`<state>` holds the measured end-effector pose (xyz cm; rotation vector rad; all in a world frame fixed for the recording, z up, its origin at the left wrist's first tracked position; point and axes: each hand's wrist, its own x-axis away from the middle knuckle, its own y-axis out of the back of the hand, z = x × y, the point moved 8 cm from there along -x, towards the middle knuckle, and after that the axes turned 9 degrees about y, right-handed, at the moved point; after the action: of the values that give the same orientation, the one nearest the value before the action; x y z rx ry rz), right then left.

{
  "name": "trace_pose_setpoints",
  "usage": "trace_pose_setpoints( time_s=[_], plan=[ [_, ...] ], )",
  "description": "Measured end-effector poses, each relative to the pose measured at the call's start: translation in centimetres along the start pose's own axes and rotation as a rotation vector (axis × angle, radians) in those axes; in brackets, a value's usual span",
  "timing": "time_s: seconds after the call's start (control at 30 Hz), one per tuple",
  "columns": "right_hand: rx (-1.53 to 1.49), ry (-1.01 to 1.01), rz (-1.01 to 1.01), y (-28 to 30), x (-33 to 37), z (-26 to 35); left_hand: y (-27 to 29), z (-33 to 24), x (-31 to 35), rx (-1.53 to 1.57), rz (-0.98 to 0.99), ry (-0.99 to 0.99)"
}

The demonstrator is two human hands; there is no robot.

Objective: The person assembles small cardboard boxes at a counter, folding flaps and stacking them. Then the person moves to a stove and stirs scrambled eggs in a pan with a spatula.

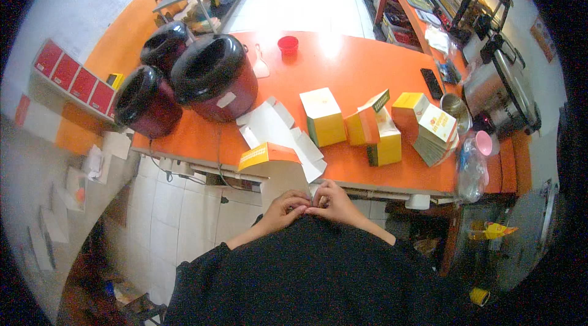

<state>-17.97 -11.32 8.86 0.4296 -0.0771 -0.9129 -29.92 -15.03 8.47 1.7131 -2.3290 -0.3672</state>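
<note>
Close to my body, my left hand [284,208] and my right hand [335,203] meet with fingertips pinched together. They grip the near edge of a partly unfolded cardboard box [285,180]; the exact spot between the fingertips is hidden. Its panels show pale inside faces, one flap is orange and yellow, and its far part spreads over the table edge. Beyond it to the right, a folded yellow box with a white top [321,111] stands on the orange table [343,65]. Further right are a yellow box with raised flaps [384,145] and another yellow and white box [436,127].
Several dark red rice-cooker-like pots with black lids [215,81] crowd the table's left. A red cup [288,46] and a pink paddle [261,67] lie at the back. On the right are a phone [431,83], a metal bowl [455,109], a plastic bag [470,173] and a steel cooker [503,87].
</note>
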Motion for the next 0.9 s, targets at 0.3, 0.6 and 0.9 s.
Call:
trace_pose_setpoints(
  time_s=[0.3,0.6,0.9],
  plan=[
    [-1.262,-0.264,-0.192,3.5,-3.7,-3.4,6.3,-5.3,-2.1,-0.251,-0.187,-0.038],
    [0.163,0.612,-0.602,6.8,-5.3,9.5,7.9,-8.6,-6.0,0.684,-0.495,-0.078],
    [0.104,0.474,-0.682,7.1,-4.7,10.3,7.0,-8.3,-3.5,-0.242,-0.844,-0.372]
  ],
)
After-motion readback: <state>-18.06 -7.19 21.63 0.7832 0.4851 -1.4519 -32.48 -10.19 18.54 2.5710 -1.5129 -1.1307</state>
